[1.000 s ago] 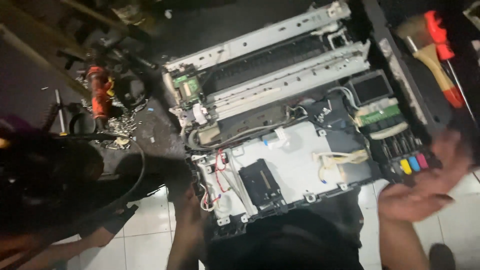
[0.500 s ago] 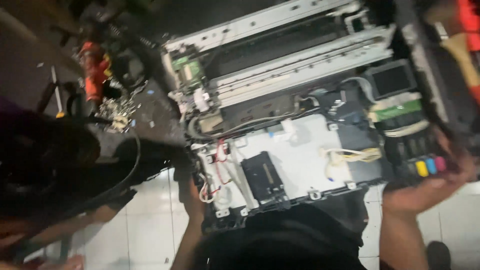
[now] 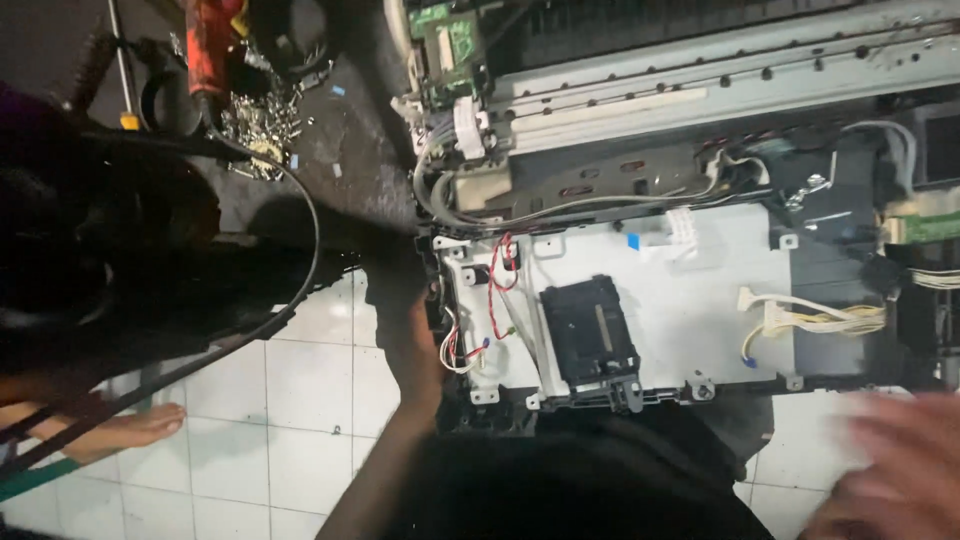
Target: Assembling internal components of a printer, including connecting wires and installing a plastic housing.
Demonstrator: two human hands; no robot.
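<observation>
An opened printer [image 3: 700,250], its cover off, lies on a white tiled floor [image 3: 300,400], seen from above. The left hand [image 3: 405,320] grips the printer's left edge, fingers curled over the dark frame beside a loop of red and white wires [image 3: 495,285]. The right hand [image 3: 900,470] is a blur at the lower right, just off the printer's near edge; its fingers look spread, and it holds nothing that can be made out.

Inside the printer, a pale metal plate [image 3: 690,300] carries a black square module [image 3: 590,335] near its middle and a small blue tag [image 3: 633,241] on its upper edge. A bundle of cream wires [image 3: 810,320] lies to the right. A green circuit board [image 3: 445,35] sits at the top left, beside long grey metal rails [image 3: 720,85].

Left of the printer, a red-handled tool [image 3: 215,45] stands over a heap of small screws [image 3: 255,125], and a black cable [image 3: 300,230] curves across the floor. A bare foot [image 3: 125,430] rests on the tiles at lower left.
</observation>
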